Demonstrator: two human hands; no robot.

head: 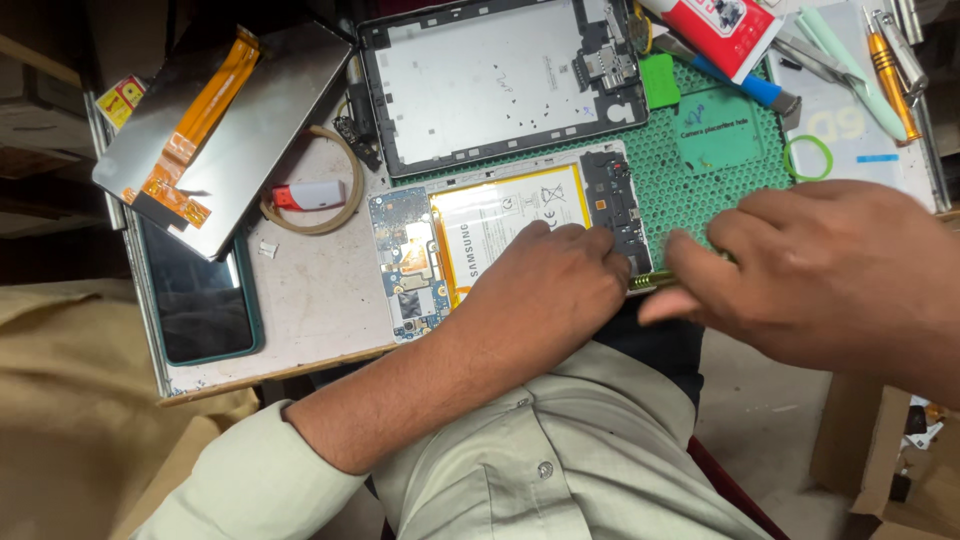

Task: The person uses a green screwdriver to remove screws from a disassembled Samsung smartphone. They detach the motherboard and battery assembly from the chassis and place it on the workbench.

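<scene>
An opened tablet body [500, 215] lies at the near edge of a small workbench, its white battery with a yellow border and its blue circuit board [405, 255] exposed. My left hand [545, 285] rests flat on the near right part of it, fingers closed against the frame. My right hand [800, 265] grips a thin greenish-yellow tool [650, 281], whose tip meets the tablet's right end by a black board section [615, 205].
A tablet back frame [480, 80] lies behind on a green perforated mat [720, 170]. A display panel with orange flex cable [215, 120], a dark phone [205, 300], a red-and-white stick in a tape ring [310, 195], tweezers, screwdrivers and a glue tube [720, 30] are about.
</scene>
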